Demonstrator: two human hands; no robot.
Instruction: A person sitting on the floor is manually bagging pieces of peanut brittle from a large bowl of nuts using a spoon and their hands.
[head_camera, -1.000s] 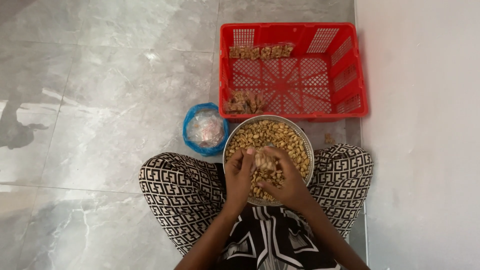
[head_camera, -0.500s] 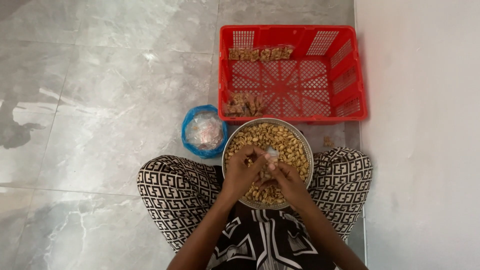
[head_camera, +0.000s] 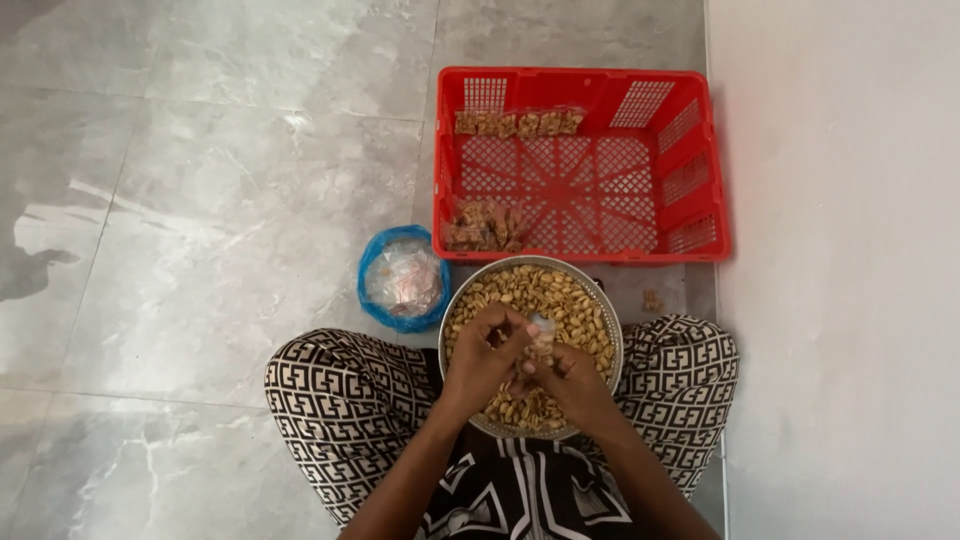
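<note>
A person sits cross-legged on a grey marble-patterned floor (head_camera: 200, 200), a round metal bowl (head_camera: 610, 330) of shelled peanuts (head_camera: 560, 295) resting between the knees. Both hands meet over the middle of the bowl: the left hand (head_camera: 487, 350) and the right hand (head_camera: 570, 375) are each pinched onto a small clear plastic packet (head_camera: 541, 327) held between them just above the nuts, fingers curled and closed around it. Just beyond the bowl stands a red plastic crate (head_camera: 700, 190), with a row of filled nut packets (head_camera: 517, 122) along its far wall and a small heap of more packets (head_camera: 482, 226) in its near left corner. A blue bag (head_camera: 375, 300) of clear wrappers lies on the floor just left of the bowl, beside the person's patterned trouser leg (head_camera: 340, 400)
</note>
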